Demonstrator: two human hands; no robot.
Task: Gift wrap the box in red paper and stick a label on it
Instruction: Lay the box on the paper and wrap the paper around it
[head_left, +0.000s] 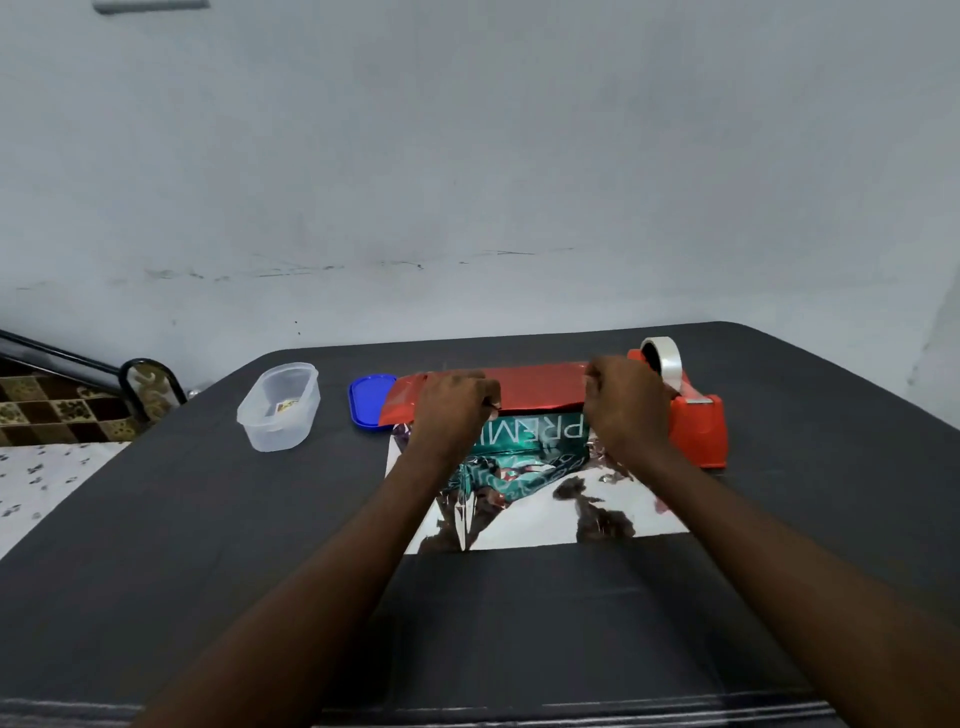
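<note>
While both hands grip the red paper (524, 387) at center frame, left hand (457, 405) and right hand (623, 400) fold it over a green box (535, 434) reading "PREMI", upside down. Left of them, 1 clear tub (280, 405) holds a small item; a blue lid (369, 400) lies beside.

The paper (519, 387) is red outside, mirror-silver inside; the box (535, 441) is teal with white letters. Blue lid (366, 400), clear tub (280, 405), orange-red dispenser (696, 421), dark grey table (208, 519).
</note>
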